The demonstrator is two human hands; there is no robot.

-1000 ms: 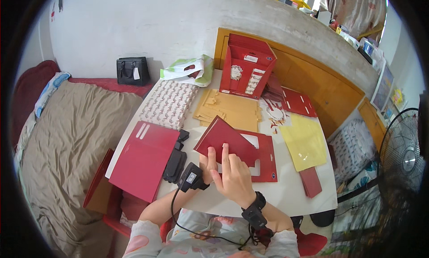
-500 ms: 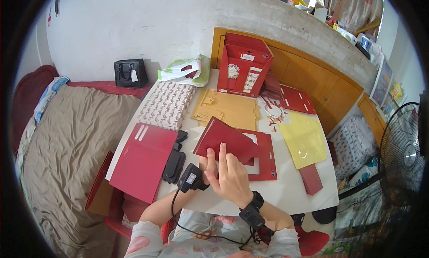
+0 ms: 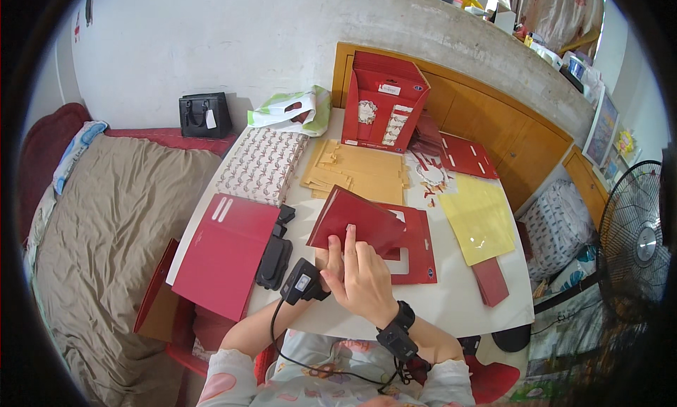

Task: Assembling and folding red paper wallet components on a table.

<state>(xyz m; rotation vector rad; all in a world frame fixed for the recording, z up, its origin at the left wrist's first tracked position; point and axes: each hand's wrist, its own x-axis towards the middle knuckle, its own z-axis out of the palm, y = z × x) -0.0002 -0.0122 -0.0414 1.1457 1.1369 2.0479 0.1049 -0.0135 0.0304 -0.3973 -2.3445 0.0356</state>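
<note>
Tilted slightly since one second ago: red folded card [image 3: 368, 215], pinched in left hand [image 3: 331, 262]; right hand [image 3: 368, 281] against it, fingers loosely spread, over near worktop [image 3: 451, 308].

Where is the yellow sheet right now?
In the head view, the yellow sheet lies on the right side of the white table, between the slotted red panel behind it and the narrow red pieces at its near edge.

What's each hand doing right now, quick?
Left hand: closed on the dark red card.
Right hand: loosely open, touching the same card.
</note>
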